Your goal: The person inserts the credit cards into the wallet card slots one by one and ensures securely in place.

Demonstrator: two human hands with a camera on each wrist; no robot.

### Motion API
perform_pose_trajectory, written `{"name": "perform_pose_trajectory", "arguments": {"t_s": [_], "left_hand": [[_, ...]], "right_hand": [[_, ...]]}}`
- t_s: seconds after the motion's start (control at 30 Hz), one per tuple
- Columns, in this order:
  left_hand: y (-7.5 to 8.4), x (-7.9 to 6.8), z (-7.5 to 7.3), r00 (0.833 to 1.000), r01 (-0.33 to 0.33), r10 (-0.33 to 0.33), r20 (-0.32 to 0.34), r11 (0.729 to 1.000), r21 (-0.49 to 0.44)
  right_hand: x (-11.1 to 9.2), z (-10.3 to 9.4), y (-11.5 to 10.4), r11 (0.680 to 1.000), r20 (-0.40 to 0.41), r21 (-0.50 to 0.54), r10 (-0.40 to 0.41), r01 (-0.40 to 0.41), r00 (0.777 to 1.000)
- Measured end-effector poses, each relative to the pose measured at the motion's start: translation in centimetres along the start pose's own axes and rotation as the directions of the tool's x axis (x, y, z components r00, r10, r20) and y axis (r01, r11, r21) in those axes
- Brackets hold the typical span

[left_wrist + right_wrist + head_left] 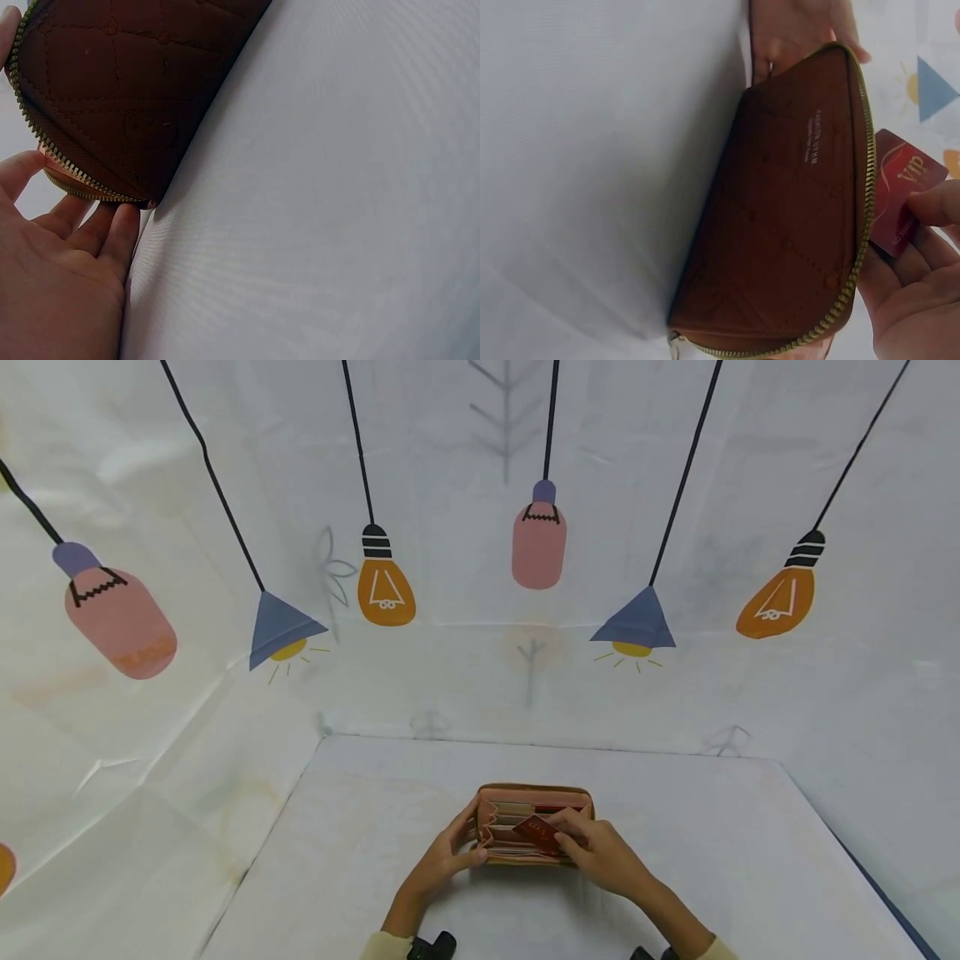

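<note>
A brown quilted zip wallet [534,792] stands on the white table with its zip undone, showing pink inner pockets and several card slots in the head view. My left hand [450,852] grips the wallet's left end, thumb at the front edge and fingers behind and below; the left wrist view shows the fingertips along the brass zip [67,161]. Between thumb and fingers, my right hand [600,853] pinches a red VIP card [537,832] at the wallet's mouth. In the right wrist view the red card [904,187] sticks up beyond the zip edge.
The white table [375,777] spreads around the wallet on all sides. Behind it hangs a white cloth backdrop [465,685] printed with lamps and bulbs. A zip pull [674,349] dangles at the wallet's lower corner. Black wrist straps [432,946] sit near the sleeves.
</note>
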State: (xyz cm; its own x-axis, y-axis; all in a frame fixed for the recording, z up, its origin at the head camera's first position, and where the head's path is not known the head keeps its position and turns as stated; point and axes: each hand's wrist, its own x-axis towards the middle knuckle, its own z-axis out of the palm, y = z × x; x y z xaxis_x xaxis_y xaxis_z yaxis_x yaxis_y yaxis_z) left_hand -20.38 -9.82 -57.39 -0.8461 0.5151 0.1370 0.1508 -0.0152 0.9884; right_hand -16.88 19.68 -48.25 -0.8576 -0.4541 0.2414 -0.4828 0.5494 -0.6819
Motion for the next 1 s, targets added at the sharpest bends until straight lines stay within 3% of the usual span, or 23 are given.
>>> {"name": "perform_pose_trajectory", "arguments": {"t_s": [1.0], "left_hand": [[0.2, 0.0, 0.1, 1.000, -0.025, 0.025, 0.012, 1.000, 0.011]], "right_hand": [[-1.9, -2.1, 1.3, 0.983, 0.036, -0.098, -0.151, 0.154, 0.988]]}}
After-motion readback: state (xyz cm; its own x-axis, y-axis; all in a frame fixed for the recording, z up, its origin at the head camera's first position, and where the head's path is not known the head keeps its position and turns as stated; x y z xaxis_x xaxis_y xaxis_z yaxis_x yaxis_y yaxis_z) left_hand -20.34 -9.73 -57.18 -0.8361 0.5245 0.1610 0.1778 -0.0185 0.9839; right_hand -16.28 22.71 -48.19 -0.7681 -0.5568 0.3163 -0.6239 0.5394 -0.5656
